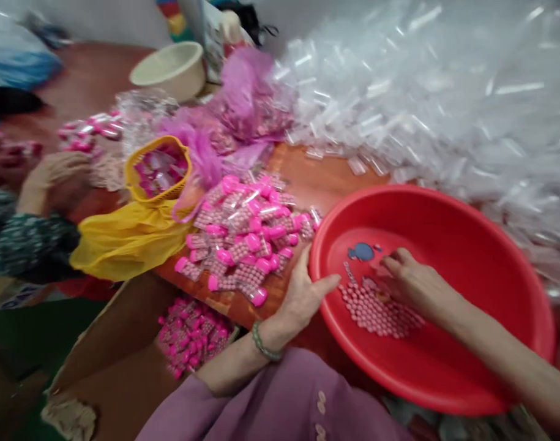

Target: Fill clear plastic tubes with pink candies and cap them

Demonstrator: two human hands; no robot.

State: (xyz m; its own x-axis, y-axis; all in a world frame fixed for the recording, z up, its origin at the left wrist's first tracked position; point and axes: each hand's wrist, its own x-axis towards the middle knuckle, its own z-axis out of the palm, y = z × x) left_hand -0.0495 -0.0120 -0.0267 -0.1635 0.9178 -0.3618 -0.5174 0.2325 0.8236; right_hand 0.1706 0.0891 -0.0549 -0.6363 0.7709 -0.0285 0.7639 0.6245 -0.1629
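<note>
A large red basin [481,275] stands at the right, with a layer of small pink balls [376,312] on its floor. My left hand [305,291] rests against the basin's left rim, thumb over the edge and fingers spread along the outside. Inside the basin, above the balls, my right hand [410,278] has its fingers pressed together; what they hold, if anything, is too blurred to tell. Beside my left hand lies a heap of clear tubes with pink caps [247,239], filled with pink balls.
Clear empty tubes [399,104] are piled at the back right. A yellow basket [133,174], yellow mesh bag [128,239], pink bags [247,86] and pale bowl [174,70] stand left. A cardboard box [119,343] holds more tubes below. Another person's hand [57,171] is at far left.
</note>
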